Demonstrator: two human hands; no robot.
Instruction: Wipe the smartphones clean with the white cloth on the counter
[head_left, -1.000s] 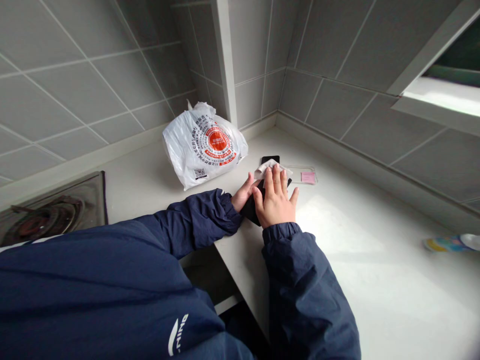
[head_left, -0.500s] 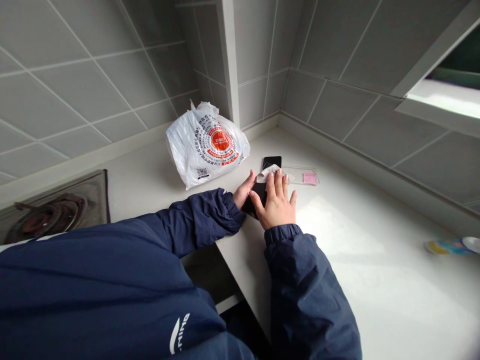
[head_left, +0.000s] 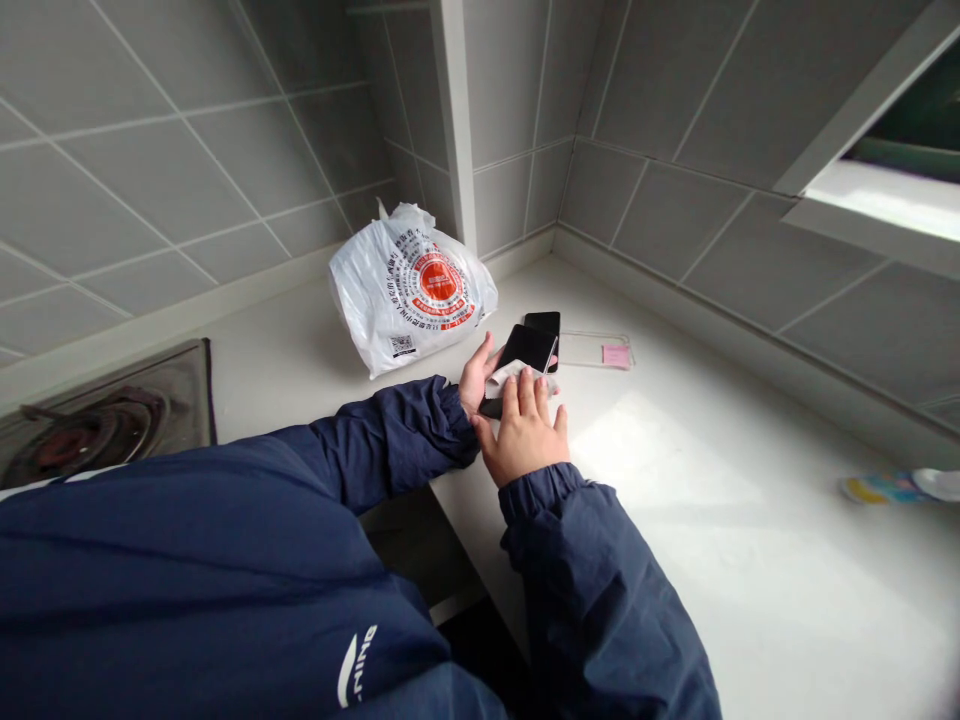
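My left hand [head_left: 472, 378] grips a black phone [head_left: 528, 348] by its sides, screen up and slanted. A crumpled whitish tissue [head_left: 500, 380], or a thin cloth, lies across the lower part of that screen. My right hand [head_left: 526, 437] holds it there under outstretched fingers, pressed flat on the phone. Just behind, a second black phone [head_left: 543, 322] rests on the counter, partly covered by the held one. Beside it lies a clear phone case [head_left: 585, 348] with a pink piece of paper [head_left: 616, 356] at its right end.
A white plastic bag [head_left: 412, 285] with red print stands on the white counter [head_left: 690, 450], left of the phones. A gas burner [head_left: 105, 430] is at the far left. At the right edge lies a colourful packet [head_left: 885, 489]. Tiled walls meet behind.
My right hand has slid the tissue down the phone towards me, uncovering the screen's upper part. The held phone now shows more beyond my fingers.
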